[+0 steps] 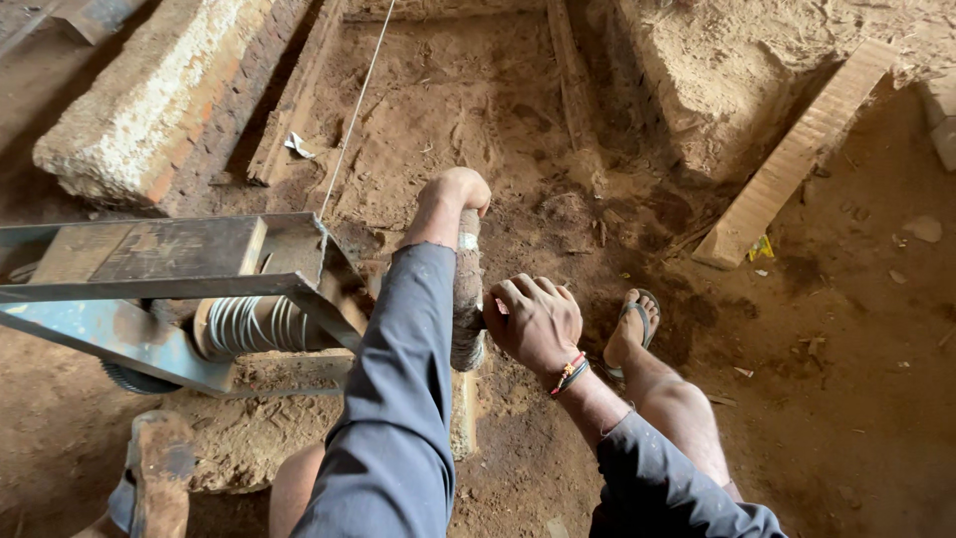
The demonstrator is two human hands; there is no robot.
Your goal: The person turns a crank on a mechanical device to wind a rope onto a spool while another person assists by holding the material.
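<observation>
My left hand (pixel 454 191) is closed around the top end of an upright, cloth-wrapped crank handle (pixel 466 294). My right hand (pixel 533 321) grips the same handle lower down, near its bottom end; a red and black thread band sits on that wrist. The handle stands beside a metal-framed winch (pixel 179 269) at the left. A drum wound with grey cable (pixel 247 324) lies inside that frame. A thin taut cable (pixel 355 115) runs from the winch up and away across the sandy ground. Both forearms wear dark blue sleeves.
My sandalled right foot (pixel 630 329) rests on the dirt to the right of the handle. A brick and plaster wall block (pixel 149 100) lies at upper left. A wooden plank (pixel 792 159) leans at the right. Timber beams (pixel 573 80) border the sandy pit.
</observation>
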